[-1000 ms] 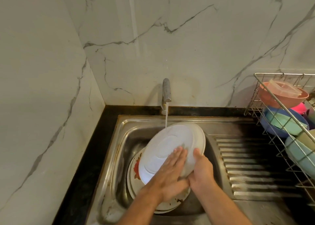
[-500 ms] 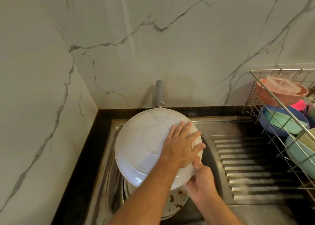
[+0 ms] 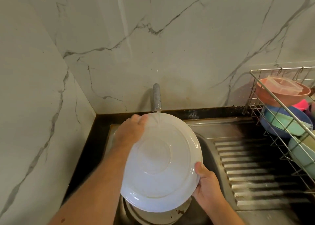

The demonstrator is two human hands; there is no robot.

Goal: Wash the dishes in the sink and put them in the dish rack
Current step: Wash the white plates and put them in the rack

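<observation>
Rinsing under the grey tap (image 3: 156,97), the large round white plate (image 3: 162,163) is gripped at its rim by both the left hand (image 3: 130,132) and right hand (image 3: 207,182); coloured plastic bowls (image 3: 286,122) already sit in the wire dish rack (image 3: 255,71); soiled plates (image 3: 156,215) wait in the steel sink (image 3: 209,149).

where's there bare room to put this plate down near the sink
The ribbed drainboard, between the sink and the dish rack, is bare. The rack looks crowded with bowls. Another plate lies in the sink under the held plate.

Steel sink (image 3: 226,131) holds dirty plates (image 3: 153,214); dish rack (image 3: 279,115) on its drainboard.
</observation>
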